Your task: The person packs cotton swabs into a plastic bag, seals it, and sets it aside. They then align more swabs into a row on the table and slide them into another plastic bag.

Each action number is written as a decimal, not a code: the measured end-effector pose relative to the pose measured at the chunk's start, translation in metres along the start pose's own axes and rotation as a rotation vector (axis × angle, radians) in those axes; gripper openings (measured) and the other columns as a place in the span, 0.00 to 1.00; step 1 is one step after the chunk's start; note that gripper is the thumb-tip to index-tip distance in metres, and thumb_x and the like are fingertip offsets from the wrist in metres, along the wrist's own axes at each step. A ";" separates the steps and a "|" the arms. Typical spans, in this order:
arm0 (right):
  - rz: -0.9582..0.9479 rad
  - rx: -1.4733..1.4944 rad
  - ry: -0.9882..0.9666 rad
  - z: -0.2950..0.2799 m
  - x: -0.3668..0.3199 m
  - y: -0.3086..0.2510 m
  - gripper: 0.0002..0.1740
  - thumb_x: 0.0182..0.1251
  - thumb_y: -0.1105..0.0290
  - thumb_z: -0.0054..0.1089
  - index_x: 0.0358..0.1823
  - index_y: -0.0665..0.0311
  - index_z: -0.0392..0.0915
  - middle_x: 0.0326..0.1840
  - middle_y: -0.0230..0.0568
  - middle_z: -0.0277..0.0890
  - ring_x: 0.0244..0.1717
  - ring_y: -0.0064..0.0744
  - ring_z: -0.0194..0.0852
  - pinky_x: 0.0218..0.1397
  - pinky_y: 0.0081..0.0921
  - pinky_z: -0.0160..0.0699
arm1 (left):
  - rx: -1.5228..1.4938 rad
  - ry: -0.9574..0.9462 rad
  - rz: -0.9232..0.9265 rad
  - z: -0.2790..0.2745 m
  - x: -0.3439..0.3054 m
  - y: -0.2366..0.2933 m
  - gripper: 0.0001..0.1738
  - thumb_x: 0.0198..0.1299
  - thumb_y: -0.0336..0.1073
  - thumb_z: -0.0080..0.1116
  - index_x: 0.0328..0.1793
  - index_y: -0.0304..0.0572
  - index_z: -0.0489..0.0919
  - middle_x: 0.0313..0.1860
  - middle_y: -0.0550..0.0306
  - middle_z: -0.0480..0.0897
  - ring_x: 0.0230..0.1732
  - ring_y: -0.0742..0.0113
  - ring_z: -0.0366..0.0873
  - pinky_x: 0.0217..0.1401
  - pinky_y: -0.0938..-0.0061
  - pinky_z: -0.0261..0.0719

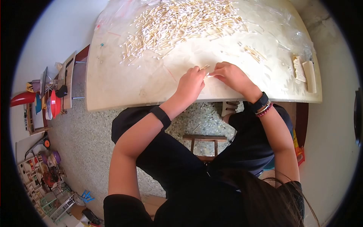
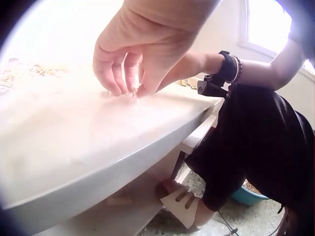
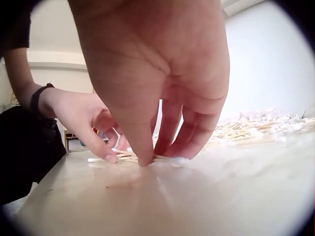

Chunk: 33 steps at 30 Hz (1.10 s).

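Both hands meet low over the near edge of the table. My left hand pinches a few cotton swabs between thumb and fingers. Close beside it, the right hand has its thumb and fingertips around the same small bunch, right at the tabletop. White cotton tips stick out on either side of the fingers in the right wrist view. The left wrist view shows the left fingers bent down to the surface, with the swabs mostly hidden. Beyond the hands lies a large loose pile of cotton swabs.
A small separate group of swabs lies right of the pile. At the table's right end are a pale roll and crumpled clear plastic. A wooden stool stands below, between the person's legs.
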State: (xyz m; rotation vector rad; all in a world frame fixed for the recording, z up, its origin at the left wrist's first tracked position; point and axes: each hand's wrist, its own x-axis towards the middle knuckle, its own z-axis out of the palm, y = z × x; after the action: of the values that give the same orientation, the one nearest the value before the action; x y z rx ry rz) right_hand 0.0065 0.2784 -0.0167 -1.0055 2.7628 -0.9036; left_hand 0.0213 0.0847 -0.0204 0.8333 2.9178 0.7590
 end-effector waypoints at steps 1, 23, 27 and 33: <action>-0.001 0.001 -0.001 -0.001 0.000 0.002 0.09 0.53 0.75 0.55 0.36 0.62 0.80 0.32 0.41 0.72 0.39 0.44 0.73 0.42 0.35 0.73 | 0.007 -0.009 -0.003 0.000 0.000 -0.002 0.07 0.48 0.28 0.56 0.35 0.40 0.73 0.32 0.52 0.73 0.38 0.52 0.73 0.38 0.62 0.73; -0.070 -0.078 -0.003 0.006 0.015 -0.004 0.10 0.52 0.74 0.54 0.37 0.58 0.80 0.31 0.39 0.72 0.39 0.40 0.72 0.42 0.33 0.74 | 0.124 -0.112 -0.055 -0.015 -0.004 0.017 0.20 0.50 0.30 0.59 0.50 0.36 0.69 0.47 0.48 0.70 0.51 0.51 0.68 0.51 0.60 0.68; -0.082 -0.076 -0.006 0.014 0.017 -0.008 0.12 0.53 0.74 0.54 0.39 0.58 0.79 0.32 0.39 0.72 0.40 0.40 0.71 0.42 0.32 0.74 | 0.315 0.015 0.031 0.012 -0.022 0.012 0.34 0.56 0.39 0.54 0.64 0.24 0.57 0.63 0.38 0.61 0.66 0.45 0.56 0.65 0.54 0.58; -0.066 0.021 0.034 0.008 0.016 -0.007 0.13 0.52 0.72 0.57 0.41 0.61 0.78 0.34 0.39 0.72 0.40 0.40 0.70 0.45 0.33 0.73 | 0.384 -0.115 -0.049 0.017 -0.030 0.014 0.39 0.62 0.48 0.47 0.69 0.23 0.50 0.71 0.36 0.50 0.73 0.44 0.46 0.70 0.47 0.47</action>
State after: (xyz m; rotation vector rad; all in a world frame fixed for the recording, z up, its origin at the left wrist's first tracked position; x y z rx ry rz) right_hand -0.0005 0.2605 -0.0176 -1.0946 2.7563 -0.9648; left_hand 0.0564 0.0875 -0.0326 0.7885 3.0064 0.1379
